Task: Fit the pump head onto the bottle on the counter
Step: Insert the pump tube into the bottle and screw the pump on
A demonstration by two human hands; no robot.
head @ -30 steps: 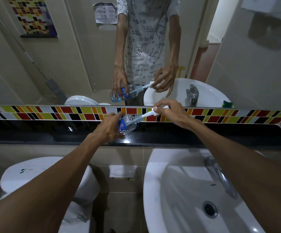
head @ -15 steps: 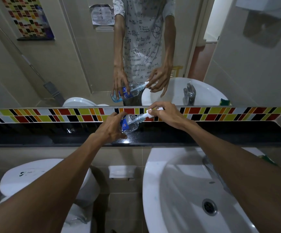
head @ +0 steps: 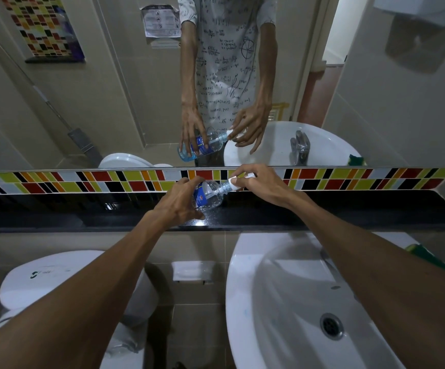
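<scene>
Clear plastic bottle (head: 207,195) leans over the black counter (head: 349,211), neck pointing up and right — left hand (head: 179,202) clamped round its body. Right hand (head: 262,182) pinches the white pump head (head: 234,181) at the neck, along the bottle's long axis.

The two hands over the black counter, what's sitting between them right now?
In the head view, the tilted clear bottle spans the gap: left hand grips its body, right hand holds the white pump head at its neck.
</scene>
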